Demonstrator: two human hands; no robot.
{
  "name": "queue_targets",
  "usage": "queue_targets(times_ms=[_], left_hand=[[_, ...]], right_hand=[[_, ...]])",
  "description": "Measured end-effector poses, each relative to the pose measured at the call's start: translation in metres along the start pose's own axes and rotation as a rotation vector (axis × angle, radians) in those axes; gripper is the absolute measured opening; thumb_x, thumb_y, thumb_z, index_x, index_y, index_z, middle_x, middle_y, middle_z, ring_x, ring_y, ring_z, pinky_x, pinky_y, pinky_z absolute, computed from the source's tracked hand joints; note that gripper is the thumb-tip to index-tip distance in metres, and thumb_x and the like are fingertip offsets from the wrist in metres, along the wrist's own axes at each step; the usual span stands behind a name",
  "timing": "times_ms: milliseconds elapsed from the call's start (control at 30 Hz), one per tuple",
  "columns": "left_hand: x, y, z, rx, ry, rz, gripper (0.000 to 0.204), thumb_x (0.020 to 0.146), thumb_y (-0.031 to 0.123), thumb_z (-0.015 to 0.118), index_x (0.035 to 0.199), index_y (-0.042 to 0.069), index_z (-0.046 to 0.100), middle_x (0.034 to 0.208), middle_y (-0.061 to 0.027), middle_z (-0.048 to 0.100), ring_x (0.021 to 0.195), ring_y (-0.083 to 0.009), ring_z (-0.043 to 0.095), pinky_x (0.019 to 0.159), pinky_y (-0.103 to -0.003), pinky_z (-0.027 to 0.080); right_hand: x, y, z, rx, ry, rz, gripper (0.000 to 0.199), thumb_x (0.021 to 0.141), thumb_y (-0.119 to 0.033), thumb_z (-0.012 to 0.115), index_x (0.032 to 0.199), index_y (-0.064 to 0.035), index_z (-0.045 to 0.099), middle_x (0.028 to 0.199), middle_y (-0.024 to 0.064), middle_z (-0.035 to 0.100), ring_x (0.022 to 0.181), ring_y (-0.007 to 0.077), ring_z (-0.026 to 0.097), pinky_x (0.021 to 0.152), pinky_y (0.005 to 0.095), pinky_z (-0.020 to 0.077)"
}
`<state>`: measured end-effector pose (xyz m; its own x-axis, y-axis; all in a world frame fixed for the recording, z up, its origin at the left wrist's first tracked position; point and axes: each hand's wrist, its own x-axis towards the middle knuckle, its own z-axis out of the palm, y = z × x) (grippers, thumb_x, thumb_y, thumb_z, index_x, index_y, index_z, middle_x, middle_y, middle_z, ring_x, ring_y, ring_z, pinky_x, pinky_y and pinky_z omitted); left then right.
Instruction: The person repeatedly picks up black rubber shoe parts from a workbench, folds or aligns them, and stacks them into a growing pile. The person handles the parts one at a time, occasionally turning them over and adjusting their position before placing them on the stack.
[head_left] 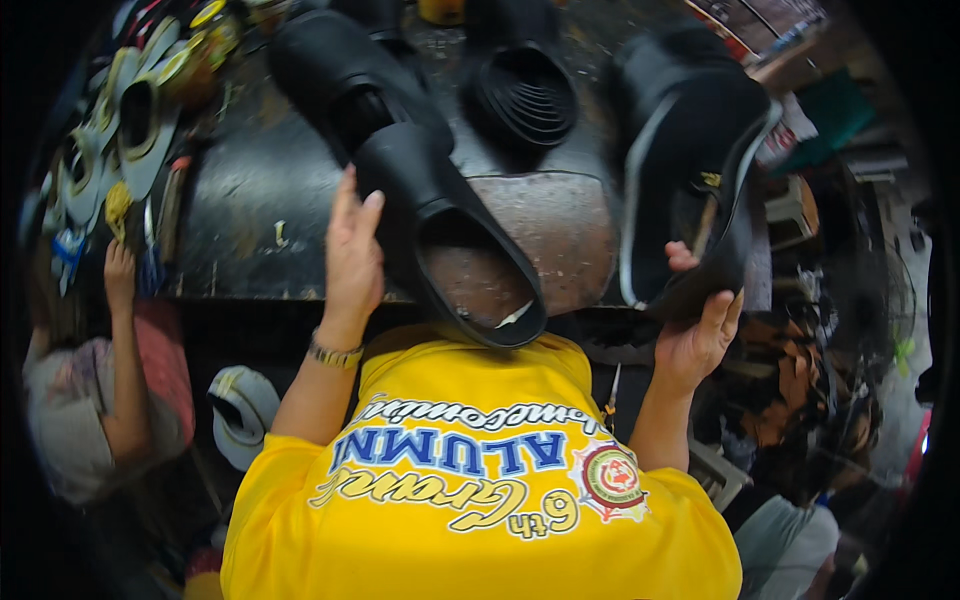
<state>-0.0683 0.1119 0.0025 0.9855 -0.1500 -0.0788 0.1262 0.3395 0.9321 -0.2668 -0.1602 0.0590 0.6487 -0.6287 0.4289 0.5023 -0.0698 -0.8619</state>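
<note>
At the right of the table, my right hand (695, 335) grips a black shoe (735, 215) with a pale rim around its opening. One fingertip shows inside the shoe; the other visible fingers press its outer side. My left hand (355, 250) has its fingers stretched out along the left side of another black shoe (440, 190). Whether it touches that shoe, I cannot tell. This shoe lies slanted, its open heel end jutting over the table's near edge toward my yellow shirt, with a small white scrap at the heel. Its toe meets a further black shoe (350, 85).
A coiled black strip (520, 100) sits far back on the dark worktable (250, 220). Several pale shoes (140, 135) crowd the left. There, a co-worker's hand (120, 270) is by a yellow tufted item (118, 205). A grey-white shoe (243, 410) is below the table edge.
</note>
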Motion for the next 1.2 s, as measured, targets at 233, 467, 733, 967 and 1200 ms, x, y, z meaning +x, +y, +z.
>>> queue_targets(times_ms=[233, 467, 733, 967, 1200], left_hand=[[-0.005, 0.014, 0.006, 0.51, 0.062, 0.607, 0.055, 0.095, 0.004, 0.064, 0.146, 0.008, 0.046, 0.142, -0.0102, 0.049, 0.13, -0.0243, 0.05, 0.112, -0.035, 0.037], [-0.011, 0.02, 0.014, 0.613, -0.212, 0.607, 0.023, 0.091, 0.004, 0.068, 0.114, 0.009, 0.072, 0.126, -0.007, 0.061, 0.122, -0.0225, 0.055, 0.106, -0.034, 0.042], [-0.011, 0.029, 0.038, 0.717, -0.177, 0.804, 0.021, 0.087, 0.0, 0.072, 0.104, 0.01, 0.076, 0.124, -0.0071, 0.06, 0.113, -0.0221, 0.057, 0.097, -0.032, 0.045], [0.004, 0.053, 0.104, 0.683, -0.69, 1.019, 0.025, 0.079, -0.001, 0.076, 0.101, 0.011, 0.074, 0.113, -0.0083, 0.065, 0.11, -0.027, 0.059, 0.094, -0.039, 0.047], [-0.004, 0.042, 0.128, 0.687, -0.922, 0.946, 0.023, 0.081, 0.001, 0.076, 0.101, 0.011, 0.072, 0.111, -0.0079, 0.066, 0.11, -0.0274, 0.061, 0.096, -0.04, 0.047]], right_hand=[[0.032, 0.062, -0.043, -0.592, 0.377, -0.076, 0.037, 0.103, -0.018, 0.062, 0.132, 0.0047, 0.062, 0.123, 0.0069, 0.067, 0.108, 0.0117, 0.06, 0.1, 0.0261, 0.0452], [0.04, 0.12, -0.031, -0.653, 0.124, 0.031, 0.046, 0.1, -0.024, 0.067, 0.137, 0.0013, 0.059, 0.127, 0.0103, 0.068, 0.116, 0.0164, 0.057, 0.104, 0.0282, 0.0403], [0.069, 0.124, -0.045, -0.773, 0.033, -0.065, 0.041, 0.093, -0.025, 0.074, 0.126, -0.0005, 0.068, 0.116, 0.0097, 0.053, 0.108, 0.0229, 0.053, 0.099, 0.0318, 0.0405], [0.104, 0.135, -0.037, -0.986, 0.175, -0.192, 0.084, 0.083, -0.038, 0.083, 0.145, -0.0052, 0.037, 0.139, 0.02, 0.039, 0.133, 0.0352, 0.036, 0.114, 0.0446, 0.0289], [0.133, 0.151, -0.03, -1.442, 0.016, -0.432, 0.092, 0.084, -0.055, 0.072, 0.157, -0.0187, 0.029, 0.16, 0.0223, 0.017, 0.146, 0.0458, 0.022, 0.114, 0.0644, 0.0254]])
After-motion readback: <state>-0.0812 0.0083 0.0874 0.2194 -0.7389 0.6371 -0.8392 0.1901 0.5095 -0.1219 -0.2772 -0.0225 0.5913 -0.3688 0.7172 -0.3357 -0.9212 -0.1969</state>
